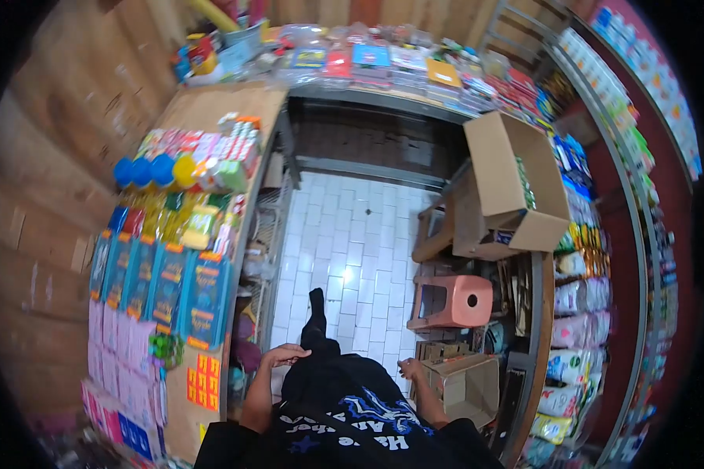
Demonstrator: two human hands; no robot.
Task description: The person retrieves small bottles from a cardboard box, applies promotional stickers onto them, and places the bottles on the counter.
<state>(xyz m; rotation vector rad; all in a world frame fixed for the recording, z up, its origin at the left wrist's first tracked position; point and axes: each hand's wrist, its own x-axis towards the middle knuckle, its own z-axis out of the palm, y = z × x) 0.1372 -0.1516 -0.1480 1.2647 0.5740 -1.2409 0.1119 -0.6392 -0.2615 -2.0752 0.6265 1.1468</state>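
Note:
My left hand [285, 356] hangs in front of my dark clothing, near my left thigh. Its fingers stretch loosely to the right, and nothing shows in them. On the other side, my right hand [409, 368] is held low with slightly curled fingers and a small gap between them; I see nothing in it. Closest to the right hand is an open cardboard box [473, 387] near the floor. A pink plastic stool [457, 301] stands ahead of it. One dark-covered foot [316, 301] is forward on the white tiled floor [352, 227].
Packaged goods in blue boxes [207, 301] and pink packs [121, 344] fill the left counter. Another open cardboard box [497, 211] stands at right. Pouches [579, 328] line the right shelf. Booklets and plastic-wrapped goods cover the far table [352, 95].

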